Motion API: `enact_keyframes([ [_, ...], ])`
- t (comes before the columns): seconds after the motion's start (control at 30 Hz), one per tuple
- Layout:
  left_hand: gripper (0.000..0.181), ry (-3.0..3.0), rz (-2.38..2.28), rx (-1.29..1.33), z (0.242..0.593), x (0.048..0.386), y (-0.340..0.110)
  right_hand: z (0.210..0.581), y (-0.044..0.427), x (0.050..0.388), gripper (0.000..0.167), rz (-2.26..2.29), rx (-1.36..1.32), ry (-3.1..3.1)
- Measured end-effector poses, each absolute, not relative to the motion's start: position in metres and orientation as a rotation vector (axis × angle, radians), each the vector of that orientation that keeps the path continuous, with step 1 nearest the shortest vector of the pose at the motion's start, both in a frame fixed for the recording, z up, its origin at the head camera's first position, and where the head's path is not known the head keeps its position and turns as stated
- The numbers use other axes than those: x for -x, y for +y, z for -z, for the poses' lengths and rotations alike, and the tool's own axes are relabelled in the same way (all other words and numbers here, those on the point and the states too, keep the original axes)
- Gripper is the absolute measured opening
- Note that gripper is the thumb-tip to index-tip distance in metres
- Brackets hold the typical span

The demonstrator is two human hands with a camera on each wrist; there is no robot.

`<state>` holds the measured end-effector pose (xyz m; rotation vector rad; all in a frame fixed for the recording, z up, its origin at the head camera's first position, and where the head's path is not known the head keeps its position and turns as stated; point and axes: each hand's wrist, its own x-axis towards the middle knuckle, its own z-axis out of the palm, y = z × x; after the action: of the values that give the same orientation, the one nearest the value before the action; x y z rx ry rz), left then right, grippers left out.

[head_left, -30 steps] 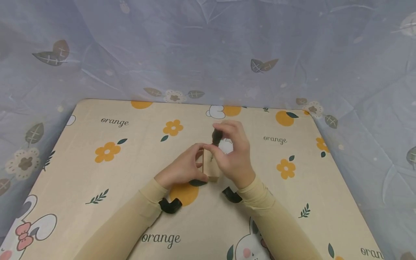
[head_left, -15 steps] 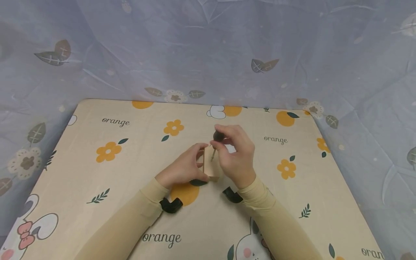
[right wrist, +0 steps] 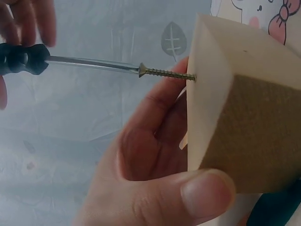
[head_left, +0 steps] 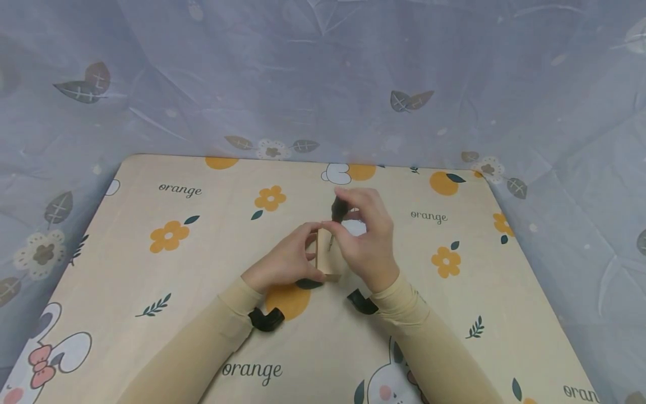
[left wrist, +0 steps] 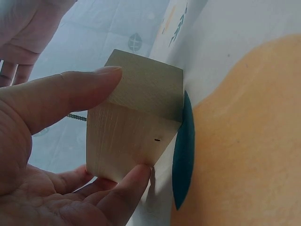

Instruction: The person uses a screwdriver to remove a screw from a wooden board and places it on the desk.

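In the head view my left hand (head_left: 286, 257) steadies a pale wooden block (head_left: 324, 257) on the tabletop, gripping it from the left side. The left wrist view shows the thumb (left wrist: 101, 82) on one face and fingers beneath another face of the block (left wrist: 127, 132). My right hand (head_left: 367, 241) holds a screwdriver (head_left: 340, 209) by its dark handle, above the block. In the right wrist view the screwdriver's shaft (right wrist: 94, 63) meets the head of a brass-coloured screw (right wrist: 167, 74). That screw's tip is in the block's face, most of its thread still exposed.
The table is covered by a cream cloth (head_left: 202, 314) printed with oranges, flowers and rabbits. A grey-blue patterned curtain (head_left: 282, 73) hangs behind and at both sides. Black curved pieces (head_left: 266, 320) sit by both wrists.
My right hand has shifted slightly around the screwdriver, and its handle tipped towards the camera, then back up. The left hand and the block have stayed in place.
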<state>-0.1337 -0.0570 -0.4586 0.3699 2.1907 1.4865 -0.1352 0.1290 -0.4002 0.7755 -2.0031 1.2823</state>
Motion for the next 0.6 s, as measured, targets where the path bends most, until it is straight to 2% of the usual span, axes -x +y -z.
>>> enact_keyframes([
  [0.23, 0.109, 2.188, -1.468, -0.340, 0.4577, 0.1336, -0.0558, 0.3980, 0.1290, 0.1336, 0.042, -1.236, -0.769, -1.976],
  [0.6, 0.107, 2.181, -1.470, -0.323, 0.4591, 0.1332, -0.0556, 0.3965, 0.1297, 0.1315, 0.041, -1.278, -0.811, -2.004],
])
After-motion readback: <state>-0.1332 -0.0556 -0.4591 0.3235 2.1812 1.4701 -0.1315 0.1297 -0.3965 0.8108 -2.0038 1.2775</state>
